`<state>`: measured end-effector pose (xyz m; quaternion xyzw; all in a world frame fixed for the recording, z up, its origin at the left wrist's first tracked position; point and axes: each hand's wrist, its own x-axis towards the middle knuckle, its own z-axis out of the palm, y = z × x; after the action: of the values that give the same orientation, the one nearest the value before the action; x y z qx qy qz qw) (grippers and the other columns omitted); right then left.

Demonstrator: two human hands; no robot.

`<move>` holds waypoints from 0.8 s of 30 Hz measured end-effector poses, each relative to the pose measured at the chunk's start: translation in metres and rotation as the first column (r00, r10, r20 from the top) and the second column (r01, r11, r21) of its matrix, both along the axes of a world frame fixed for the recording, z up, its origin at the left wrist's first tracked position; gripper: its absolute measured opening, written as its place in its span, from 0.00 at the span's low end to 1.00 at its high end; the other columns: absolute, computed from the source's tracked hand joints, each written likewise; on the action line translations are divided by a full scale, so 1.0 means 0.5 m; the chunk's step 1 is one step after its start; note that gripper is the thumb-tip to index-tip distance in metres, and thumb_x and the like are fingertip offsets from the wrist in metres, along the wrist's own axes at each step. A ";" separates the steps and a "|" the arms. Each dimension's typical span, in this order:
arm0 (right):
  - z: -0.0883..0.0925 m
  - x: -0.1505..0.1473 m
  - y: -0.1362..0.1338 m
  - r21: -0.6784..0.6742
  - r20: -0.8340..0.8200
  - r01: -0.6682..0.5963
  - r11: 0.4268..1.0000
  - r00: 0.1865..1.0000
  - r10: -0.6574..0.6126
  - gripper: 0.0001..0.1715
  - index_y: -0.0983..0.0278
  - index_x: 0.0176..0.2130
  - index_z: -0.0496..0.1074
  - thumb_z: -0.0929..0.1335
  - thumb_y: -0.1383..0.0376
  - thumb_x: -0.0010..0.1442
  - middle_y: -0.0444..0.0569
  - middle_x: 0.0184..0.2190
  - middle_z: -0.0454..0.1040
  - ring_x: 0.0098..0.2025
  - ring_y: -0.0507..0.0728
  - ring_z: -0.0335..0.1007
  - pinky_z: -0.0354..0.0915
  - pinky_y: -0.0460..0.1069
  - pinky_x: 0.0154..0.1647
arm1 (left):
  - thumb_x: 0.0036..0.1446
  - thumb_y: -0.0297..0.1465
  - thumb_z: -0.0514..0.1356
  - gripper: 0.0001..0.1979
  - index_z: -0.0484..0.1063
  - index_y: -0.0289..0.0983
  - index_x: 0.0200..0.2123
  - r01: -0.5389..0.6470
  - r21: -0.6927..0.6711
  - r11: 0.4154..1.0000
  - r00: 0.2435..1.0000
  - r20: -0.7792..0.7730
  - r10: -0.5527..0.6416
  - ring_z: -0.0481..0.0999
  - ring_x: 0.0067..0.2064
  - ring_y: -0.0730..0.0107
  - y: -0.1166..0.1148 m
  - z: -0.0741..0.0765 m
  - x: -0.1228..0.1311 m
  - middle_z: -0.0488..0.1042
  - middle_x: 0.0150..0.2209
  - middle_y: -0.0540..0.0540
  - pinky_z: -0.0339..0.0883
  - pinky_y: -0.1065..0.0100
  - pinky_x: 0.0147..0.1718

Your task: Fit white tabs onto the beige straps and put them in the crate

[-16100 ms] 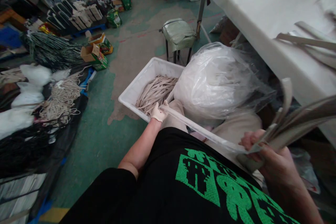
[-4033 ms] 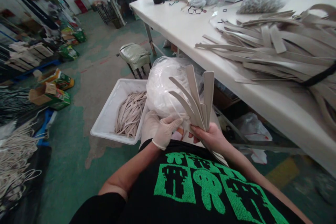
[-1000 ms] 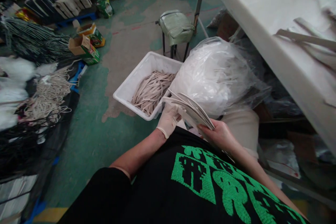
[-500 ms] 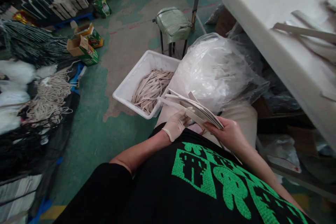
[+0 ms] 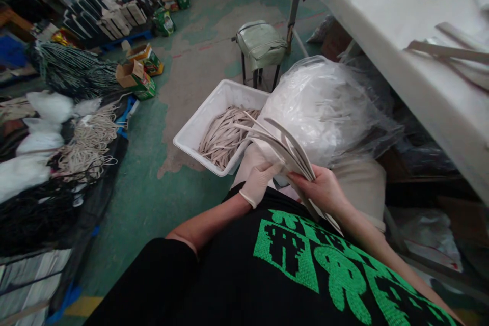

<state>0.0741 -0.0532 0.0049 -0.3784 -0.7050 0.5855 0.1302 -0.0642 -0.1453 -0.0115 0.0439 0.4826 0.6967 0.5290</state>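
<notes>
A bundle of pale flat strips [image 5: 284, 145] fans out from my bare right hand [image 5: 323, 188], which is closed around it. The far ends curve up over the rim of the white plastic tub, and the near ends hang down against my black shirt. My left hand [image 5: 262, 181], in a whitish glove, is closed just left of the bundle. Its fingertips meet beside the strips, and what they pinch is hard to make out. More strips of the same kind [image 5: 225, 135] lie heaped in the white tub [image 5: 191, 127] ahead of my lap.
A big clear plastic bag [image 5: 313, 107] bulges beside the tub. Behind it stands a padded stool [image 5: 262, 43]. A white table [image 5: 367, 5] with loose strips runs along the right. Bundled cords [image 5: 91, 135] and opened cartons [image 5: 135, 79] lie to the left.
The strips in my right hand have spread and their far ends stand higher. The strip that lay across my left fingers no longer shows there. The view has shifted slightly.
</notes>
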 end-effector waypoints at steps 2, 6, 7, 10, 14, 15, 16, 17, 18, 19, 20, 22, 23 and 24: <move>0.005 -0.007 -0.003 -0.065 -0.013 0.048 0.997 0.999 -0.049 0.18 0.63 0.33 0.76 0.72 0.50 0.53 0.42 0.15 0.68 0.16 0.52 0.64 0.62 0.46 0.17 | 0.47 0.35 0.72 0.16 0.80 0.36 0.41 0.051 0.083 0.995 0.998 -0.046 -0.047 0.77 0.49 0.56 0.003 -0.005 0.016 0.81 0.37 0.45 0.67 0.58 0.55; 0.009 0.004 -0.011 -0.192 0.019 0.105 0.976 0.994 -0.104 0.21 0.64 0.27 0.72 0.72 0.48 0.50 0.38 0.11 0.59 0.13 0.49 0.53 0.53 0.45 0.12 | 0.47 0.35 0.71 0.16 0.79 0.38 0.41 -0.007 0.095 0.995 0.999 -0.036 0.010 0.77 0.51 0.55 0.009 -0.004 0.006 0.81 0.40 0.45 0.70 0.58 0.53; 0.008 0.010 -0.013 -0.199 0.025 0.101 0.975 0.995 -0.098 0.21 0.65 0.27 0.73 0.72 0.48 0.49 0.39 0.11 0.60 0.13 0.49 0.52 0.52 0.45 0.12 | 0.47 0.35 0.71 0.16 0.79 0.38 0.41 -0.029 0.087 0.996 0.999 -0.037 0.033 0.77 0.51 0.56 0.010 -0.003 0.002 0.81 0.41 0.45 0.70 0.59 0.53; 0.002 0.024 -0.015 -0.146 0.013 0.091 0.985 0.996 -0.090 0.20 0.65 0.28 0.74 0.72 0.51 0.48 0.42 0.16 0.66 0.16 0.49 0.56 0.55 0.45 0.14 | 0.46 0.36 0.71 0.17 0.79 0.36 0.40 -0.036 0.078 0.996 0.999 -0.029 0.038 0.78 0.51 0.56 0.009 -0.002 0.002 0.81 0.41 0.44 0.69 0.58 0.54; -0.011 0.017 -0.009 0.030 -0.049 0.123 0.992 0.991 -0.121 0.16 0.64 0.28 0.75 0.72 0.53 0.50 0.46 0.23 0.74 0.24 0.54 0.67 0.64 0.46 0.22 | 0.45 0.37 0.72 0.16 0.80 0.33 0.35 0.161 0.071 0.984 0.982 0.086 -0.166 0.77 0.52 0.50 0.008 -0.001 0.032 0.82 0.37 0.41 0.68 0.55 0.54; -0.014 0.015 -0.007 0.043 -0.057 0.134 0.990 0.990 -0.132 0.15 0.63 0.29 0.75 0.72 0.53 0.51 0.46 0.23 0.75 0.25 0.54 0.68 0.65 0.46 0.23 | 0.45 0.37 0.72 0.16 0.80 0.34 0.36 0.181 0.067 0.981 0.976 0.110 -0.187 0.77 0.52 0.50 0.009 0.001 0.037 0.82 0.38 0.41 0.68 0.55 0.55; -0.016 0.013 -0.006 0.035 -0.064 0.148 0.988 0.987 -0.146 0.15 0.63 0.30 0.75 0.72 0.53 0.51 0.46 0.24 0.75 0.25 0.54 0.68 0.65 0.47 0.23 | 0.46 0.37 0.71 0.15 0.80 0.35 0.37 0.177 0.063 0.982 0.975 0.122 -0.183 0.77 0.52 0.50 0.009 0.003 0.040 0.82 0.38 0.42 0.68 0.54 0.55; -0.017 0.014 -0.005 0.011 -0.072 0.167 0.986 0.983 -0.166 0.16 0.63 0.31 0.76 0.71 0.53 0.52 0.47 0.24 0.76 0.24 0.54 0.68 0.65 0.47 0.22 | 0.47 0.36 0.71 0.15 0.79 0.35 0.38 0.161 0.057 0.985 0.978 0.126 -0.167 0.77 0.53 0.51 0.009 0.006 0.039 0.82 0.39 0.42 0.68 0.54 0.55; -0.018 0.018 -0.005 -0.018 -0.081 0.190 0.982 0.978 -0.191 0.17 0.64 0.32 0.76 0.71 0.52 0.52 0.47 0.24 0.76 0.22 0.53 0.67 0.64 0.46 0.20 | 0.48 0.36 0.70 0.15 0.79 0.35 0.38 0.149 0.048 0.988 0.980 0.129 -0.154 0.77 0.53 0.51 0.009 0.009 0.035 0.82 0.39 0.42 0.68 0.55 0.55; -0.018 0.024 -0.006 -0.043 -0.090 0.207 0.977 0.974 -0.210 0.17 0.64 0.33 0.76 0.70 0.52 0.52 0.48 0.26 0.77 0.21 0.52 0.66 0.63 0.46 0.19 | 0.49 0.35 0.69 0.15 0.79 0.34 0.39 0.139 0.039 0.990 0.980 0.136 -0.143 0.77 0.53 0.51 0.009 0.010 0.029 0.82 0.39 0.41 0.67 0.55 0.56; -0.017 0.032 -0.009 -0.057 -0.098 0.211 0.976 0.971 -0.216 0.18 0.64 0.34 0.77 0.70 0.52 0.52 0.49 0.28 0.78 0.20 0.52 0.66 0.62 0.46 0.18 | 0.50 0.35 0.68 0.14 0.79 0.34 0.39 0.126 0.029 0.992 0.980 0.149 -0.129 0.77 0.53 0.51 0.009 0.011 0.021 0.82 0.39 0.40 0.67 0.56 0.56; -0.014 0.051 -0.015 -0.045 -0.106 0.186 0.981 0.976 -0.190 0.18 0.64 0.37 0.78 0.69 0.53 0.53 0.50 0.34 0.80 0.20 0.52 0.66 0.62 0.47 0.17 | 0.51 0.34 0.67 0.13 0.78 0.32 0.39 0.101 0.006 0.995 0.977 0.190 -0.101 0.77 0.52 0.52 0.009 0.008 0.008 0.81 0.40 0.38 0.67 0.56 0.56; -0.012 0.060 -0.019 -0.020 -0.104 0.163 0.986 0.981 -0.164 0.18 0.63 0.38 0.79 0.69 0.54 0.53 0.51 0.35 0.80 0.21 0.53 0.67 0.64 0.47 0.18 | 0.52 0.33 0.66 0.13 0.78 0.32 0.39 0.090 -0.012 0.996 0.974 0.212 -0.085 0.78 0.52 0.52 0.009 0.005 0.004 0.81 0.40 0.38 0.68 0.56 0.55; -0.010 0.067 -0.022 0.013 -0.103 0.136 0.991 0.986 -0.134 0.18 0.63 0.39 0.79 0.69 0.55 0.54 0.51 0.36 0.80 0.23 0.54 0.69 0.66 0.48 0.21 | 0.53 0.32 0.65 0.12 0.78 0.32 0.40 0.076 -0.034 0.997 0.971 0.229 -0.067 0.78 0.51 0.53 0.010 0.001 0.003 0.81 0.41 0.38 0.68 0.56 0.55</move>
<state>0.1075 -0.0642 0.0000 -0.3936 -0.6759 0.5868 0.2094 -0.0629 -0.1400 -0.0112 -0.0299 0.4317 0.6672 0.6062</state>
